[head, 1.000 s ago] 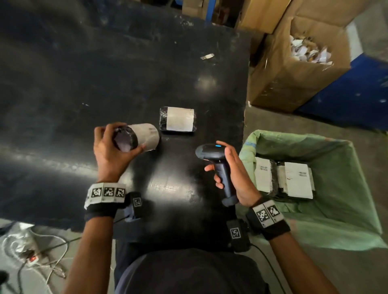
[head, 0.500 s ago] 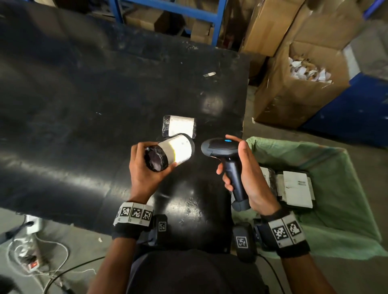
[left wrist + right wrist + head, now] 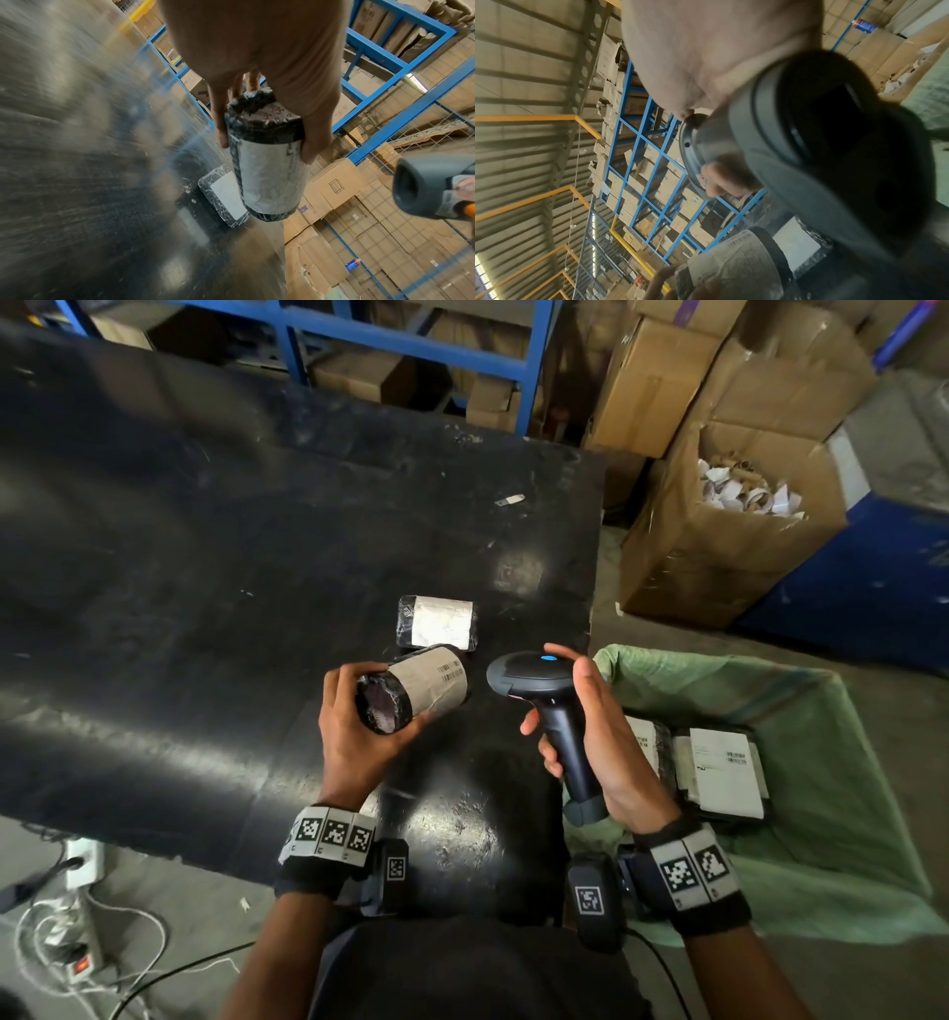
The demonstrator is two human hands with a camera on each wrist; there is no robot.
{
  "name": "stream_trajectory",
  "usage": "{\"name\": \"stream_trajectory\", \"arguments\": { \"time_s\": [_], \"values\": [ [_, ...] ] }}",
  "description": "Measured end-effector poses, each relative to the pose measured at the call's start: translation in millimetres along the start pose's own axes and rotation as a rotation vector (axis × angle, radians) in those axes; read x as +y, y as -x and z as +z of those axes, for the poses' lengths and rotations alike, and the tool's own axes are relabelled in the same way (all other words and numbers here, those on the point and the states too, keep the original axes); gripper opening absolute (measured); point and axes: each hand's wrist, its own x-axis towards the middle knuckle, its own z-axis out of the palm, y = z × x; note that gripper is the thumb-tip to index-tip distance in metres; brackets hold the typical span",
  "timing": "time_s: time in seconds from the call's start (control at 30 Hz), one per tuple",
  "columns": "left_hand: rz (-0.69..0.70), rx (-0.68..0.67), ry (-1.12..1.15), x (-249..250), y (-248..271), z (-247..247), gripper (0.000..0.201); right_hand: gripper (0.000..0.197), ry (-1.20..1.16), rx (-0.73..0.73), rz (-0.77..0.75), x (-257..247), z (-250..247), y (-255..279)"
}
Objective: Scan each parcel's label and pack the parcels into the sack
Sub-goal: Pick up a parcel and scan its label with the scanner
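Above the black table (image 3: 205,608): one cylindrical parcel (image 3: 416,693), held aloft at its near end by the curled left hand (image 3: 354,737), barcode label upward. One scanner (image 3: 539,690), right hand (image 3: 595,737) wrapped round its grip, nose just beside the label. Advice: tilt barcode squarely toward scanner window, hold steady. Green sack (image 3: 821,814) stood right of table, parcels inside.

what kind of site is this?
Likely a warehouse packing station: blue racking stacked with cartons, a handheld scanner in the right hand, a labelled parcel in the left hand, a green sack beside the table.
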Motion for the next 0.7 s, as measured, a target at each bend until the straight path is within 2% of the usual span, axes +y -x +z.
{"name": "stream_trajectory", "arguments": {
  "time_s": [0.13,0.33,0.5,0.6,0.7],
  "values": [
    [-0.026,0.001,-0.015,-6,6,-3,0.072,0.036,0.153,0.032,0.127,39,-1,-23],
    [-0.052,0.029,-0.023,-9,20,-18,0.072,0.043,0.297,0.098,0.408,113,5,-53],
    [-0.074,0.053,-0.021,-8,31,-28,0.072,0.043,0.124,0.153,0.423,139,21,-75],
    [-0.088,0.044,-0.008,-8,35,-31,0.073,0.043,0.170,0.205,0.470,168,22,-86],
    [-0.108,0.041,0.020,-4,37,-32,0.073,0.048,0.222,0.213,0.505,174,19,-85]
  ]
}}
